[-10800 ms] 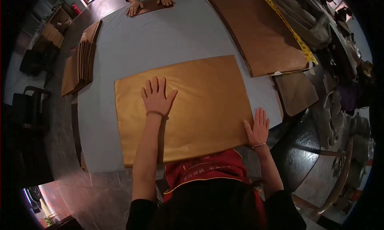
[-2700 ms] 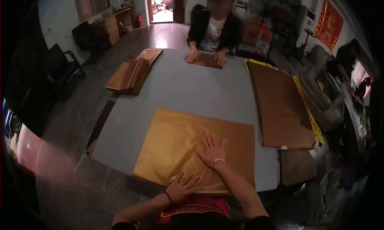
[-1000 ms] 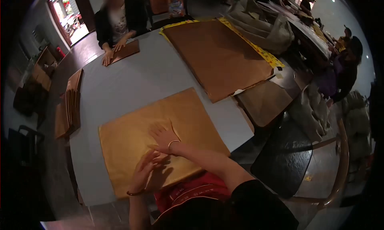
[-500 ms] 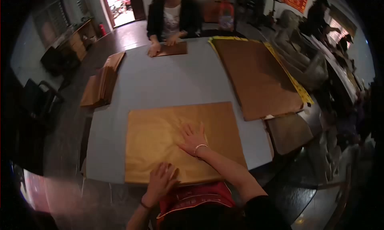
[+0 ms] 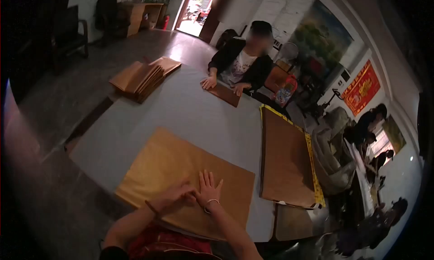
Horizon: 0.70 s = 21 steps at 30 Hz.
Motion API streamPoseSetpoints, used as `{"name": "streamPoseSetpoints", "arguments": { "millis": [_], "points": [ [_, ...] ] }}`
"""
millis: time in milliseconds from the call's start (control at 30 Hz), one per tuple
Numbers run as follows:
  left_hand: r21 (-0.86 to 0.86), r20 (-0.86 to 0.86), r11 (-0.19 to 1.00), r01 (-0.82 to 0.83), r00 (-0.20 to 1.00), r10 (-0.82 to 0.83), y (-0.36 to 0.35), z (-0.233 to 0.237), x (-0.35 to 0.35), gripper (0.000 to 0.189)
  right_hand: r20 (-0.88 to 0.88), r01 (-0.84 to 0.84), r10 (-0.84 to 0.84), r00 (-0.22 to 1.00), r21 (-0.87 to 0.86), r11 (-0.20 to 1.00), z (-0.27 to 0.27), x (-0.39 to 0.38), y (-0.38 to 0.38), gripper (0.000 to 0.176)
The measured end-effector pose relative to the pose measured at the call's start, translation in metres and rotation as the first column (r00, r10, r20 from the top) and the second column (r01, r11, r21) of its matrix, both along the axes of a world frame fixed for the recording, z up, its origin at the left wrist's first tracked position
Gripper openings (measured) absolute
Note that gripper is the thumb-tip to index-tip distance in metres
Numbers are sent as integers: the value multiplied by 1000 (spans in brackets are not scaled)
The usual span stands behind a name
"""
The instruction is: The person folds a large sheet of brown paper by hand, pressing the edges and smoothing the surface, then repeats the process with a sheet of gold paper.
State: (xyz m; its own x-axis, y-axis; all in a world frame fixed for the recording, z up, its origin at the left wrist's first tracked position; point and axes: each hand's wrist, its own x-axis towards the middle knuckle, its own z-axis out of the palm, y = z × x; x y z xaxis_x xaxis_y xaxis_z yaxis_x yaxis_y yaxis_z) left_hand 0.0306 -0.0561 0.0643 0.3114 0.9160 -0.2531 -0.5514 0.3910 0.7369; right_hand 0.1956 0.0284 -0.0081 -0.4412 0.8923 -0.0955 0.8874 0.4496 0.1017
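Note:
A large sheet of brown paper point(image 5: 153, 169) lies at the near side of the grey table. My right hand point(image 5: 209, 188), with a bracelet at the wrist, rests flat on the middle of the sheet, fingers spread. Beside it on the left, my left hand point(image 5: 180, 194) is over the paper with its fingers bent and blurred, the fingertips close to my right wrist. Whether it holds anything is hidden.
Across the grey table point(image 5: 190, 111), a co-worker point(image 5: 239, 63) has both hands on a small folded brown piece point(image 5: 224, 94). Folded brown paper point(image 5: 140, 79) is stacked at the far left. A large brown stack point(image 5: 287, 156) with yellow edging lies right. More people are at the far right.
The view has turned and tilted. My left hand has moved from the sheet's near edge inward, close to my right hand, which stays flat on the paper.

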Motion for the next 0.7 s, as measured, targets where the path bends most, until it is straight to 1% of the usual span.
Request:
{"name": "streamPoseSetpoints", "arguments": {
  "millis": [33,67,133,167,200,233,267,300,333,367,400,433,467,500,533,567,633,700],
  "points": [
    [-108,79,994,-14,997,22,3,3,-2,61,1,8,-8,1000,19,1000,-10,5,-8,82],
    [-152,102,988,-17,994,33,3,3,-5,61,26,29,-28,999,-52,998,-4,1,-7,83],
    [-46,39,996,-80,996,82,-16,-9,-10,56,-100,15,-16,995,-5,1000,-1,2,-10,80],
    [-99,32,992,-75,996,78,-34,-19,-14,56,-102,21,-26,994,-59,998,-2,3,-16,80],
    [410,-540,912,-34,796,273,-47,-25,-25,59,-105,31,-37,994,-62,998,1,1,-14,78],
    [687,-727,647,331,301,618,-56,-28,-35,63,-111,39,-45,993,-58,998,4,-1,-10,76],
    [631,-750,641,437,129,649,-76,-22,-38,71,-121,33,-43,992,-85,996,6,-1,-7,76],
    [604,-772,662,444,118,625,-89,-19,-42,71,-121,23,-29,992,-54,998,4,0,-7,75],
    [481,-817,644,595,39,575,-102,-18,-47,71,-120,14,-17,993,-21,1000,2,1,-10,74],
    [341,-844,601,723,-46,534,-112,-16,-51,71,-133,13,-19,991,-46,999,3,2,-12,74],
    [300,-846,609,734,-90,526,-122,-26,-52,67,-127,14,-20,992,-45,999,5,1,-11,74],
    [286,-850,611,739,-100,518,-129,-38,-52,67,-119,18,-22,993,-38,999,5,1,-11,73],
    [300,-815,609,734,-135,564,-132,-48,-50,65,-112,6,-6,994,5,1000,3,1,-11,73],
    [321,-771,605,729,-170,614,-131,-55,-50,63,-118,8,-6,993,13,1000,3,0,-8,73],
    [286,-757,607,742,-213,617,-131,-52,-50,59,-109,21,-22,994,-13,1000,4,-1,-9,73],
    [287,-755,606,742,-214,619,-131,-53,-51,59,-99,32,-35,994,-38,999,5,-1,-10,73],
    [321,-711,569,757,-204,673,-131,-58,-54,58,-96,32,-36,995,-39,999,4,0,-10,73],
    [343,-687,568,748,-212,695,-127,-68,-60,57,-94,31,-33,995,-21,999,1,1,-10,74]
  ]
}}
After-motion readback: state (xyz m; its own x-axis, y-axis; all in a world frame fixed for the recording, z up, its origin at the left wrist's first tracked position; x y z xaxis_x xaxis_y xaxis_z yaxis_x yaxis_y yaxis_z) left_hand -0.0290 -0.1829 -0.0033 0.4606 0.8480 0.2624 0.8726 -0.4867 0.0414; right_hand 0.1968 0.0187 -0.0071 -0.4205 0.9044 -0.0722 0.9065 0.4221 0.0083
